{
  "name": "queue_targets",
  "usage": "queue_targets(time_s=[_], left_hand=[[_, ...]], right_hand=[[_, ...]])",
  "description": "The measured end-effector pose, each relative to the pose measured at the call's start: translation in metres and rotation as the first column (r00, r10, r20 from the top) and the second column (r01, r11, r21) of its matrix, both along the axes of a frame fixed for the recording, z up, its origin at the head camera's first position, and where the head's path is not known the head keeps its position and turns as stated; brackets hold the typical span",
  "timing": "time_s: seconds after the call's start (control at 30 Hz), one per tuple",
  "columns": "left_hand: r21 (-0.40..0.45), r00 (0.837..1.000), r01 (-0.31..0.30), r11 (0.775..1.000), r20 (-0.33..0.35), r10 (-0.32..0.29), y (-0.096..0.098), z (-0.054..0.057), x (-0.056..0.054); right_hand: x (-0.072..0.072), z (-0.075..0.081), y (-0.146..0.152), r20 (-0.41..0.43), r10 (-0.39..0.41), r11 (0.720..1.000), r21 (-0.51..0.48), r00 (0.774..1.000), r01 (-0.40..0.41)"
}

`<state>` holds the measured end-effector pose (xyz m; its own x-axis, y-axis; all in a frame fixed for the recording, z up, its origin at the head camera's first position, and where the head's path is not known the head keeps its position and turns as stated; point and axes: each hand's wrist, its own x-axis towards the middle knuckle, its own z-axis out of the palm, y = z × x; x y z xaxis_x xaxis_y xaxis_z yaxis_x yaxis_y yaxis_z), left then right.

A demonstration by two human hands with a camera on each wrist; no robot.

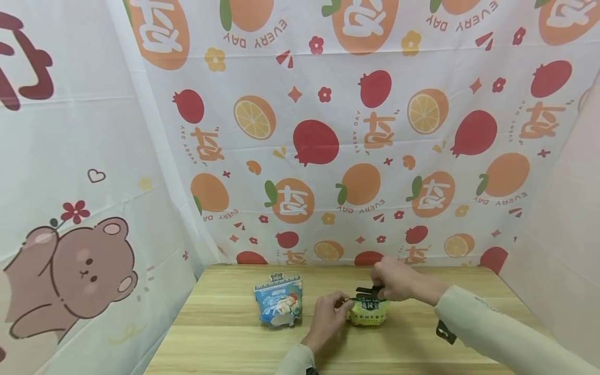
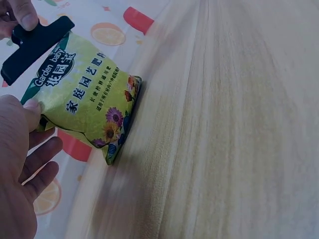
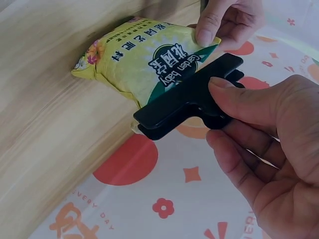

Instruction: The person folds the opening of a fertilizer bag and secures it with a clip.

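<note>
A yellow-green bag of garden fertilizer [image 1: 369, 315] with a dark green top stands on the wooden table. My left hand [image 1: 326, 316] pinches its upper left corner between thumb and fingers. A wide black bag clip [image 3: 187, 99] lies along the bag's top edge, and my right hand [image 1: 398, 280] pinches the clip's handles between thumb and fingers. In the right wrist view the clip overlaps the top edge; how firmly it bites cannot be told. Flowers are printed on the lower part of the bag [image 2: 92, 92] in the left wrist view.
Left of my hands, a blue printed bag [image 1: 279, 304] stands on the table [image 1: 225, 333], with a dark clip-like piece [image 1: 276, 277] at its top. A fruit-patterned cloth [image 1: 337, 156] hangs behind the table; a bear-printed cloth [image 1: 94, 172] hangs at the left.
</note>
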<state>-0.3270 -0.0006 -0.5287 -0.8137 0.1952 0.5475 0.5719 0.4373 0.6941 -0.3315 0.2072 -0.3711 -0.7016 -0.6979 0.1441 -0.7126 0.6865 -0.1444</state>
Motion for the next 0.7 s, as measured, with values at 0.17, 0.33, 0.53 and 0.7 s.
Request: queue_targets(time_s=[0.17, 0.33, 0.53, 0.7], left_hand=[[0.009, 1.0, -0.005, 1.0, 0.007, 0.005, 0.001, 0.001, 0.001], [0.022, 1.0, -0.005, 1.0, 0.025, 0.004, 0.002, 0.002, 0.002], [0.041, 0.999, 0.013, 0.999, 0.049, -0.015, 0.001, 0.001, 0.001], [0.054, 0.998, 0.029, 0.998, 0.045, -0.032, 0.001, 0.0, 0.002]], right_hand=[[-0.003, -0.004, -0.002, 0.01, 0.001, 0.999, 0.032, 1.0, -0.002], [-0.007, -0.009, -0.003, 0.013, -0.005, 0.998, 0.064, 1.0, 0.004], [-0.009, -0.016, -0.004, 0.011, -0.002, 0.998, 0.067, 1.0, 0.001], [-0.011, -0.021, -0.004, 0.014, -0.001, 0.998, 0.059, 1.0, 0.0]])
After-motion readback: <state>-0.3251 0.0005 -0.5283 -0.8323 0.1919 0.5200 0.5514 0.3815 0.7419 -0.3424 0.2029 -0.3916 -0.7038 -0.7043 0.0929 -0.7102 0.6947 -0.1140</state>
